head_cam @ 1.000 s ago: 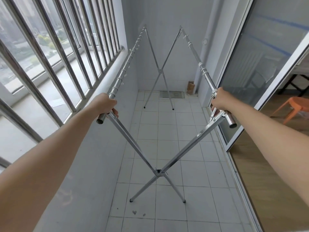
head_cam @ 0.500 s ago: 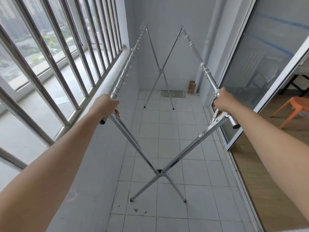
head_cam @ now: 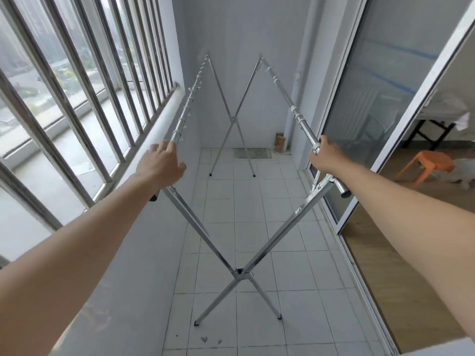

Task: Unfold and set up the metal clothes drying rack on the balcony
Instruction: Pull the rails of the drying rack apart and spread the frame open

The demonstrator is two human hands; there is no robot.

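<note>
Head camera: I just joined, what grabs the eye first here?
The metal drying rack stands unfolded down the middle of the tiled balcony, its X-shaped legs crossing low in front. The left hand is open over the left rail by the barred window; the right hand wraps the right rail beside the sliding glass door. An orange stool sits indoors, far right.

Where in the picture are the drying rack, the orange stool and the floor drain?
drying rack [head_cam: 239, 273]: head view, on the near cross joint of its legs.
orange stool [head_cam: 429, 161]: head view, on its seat top.
floor drain [head_cam: 252, 153]: head view, on the middle of its grate.
</note>
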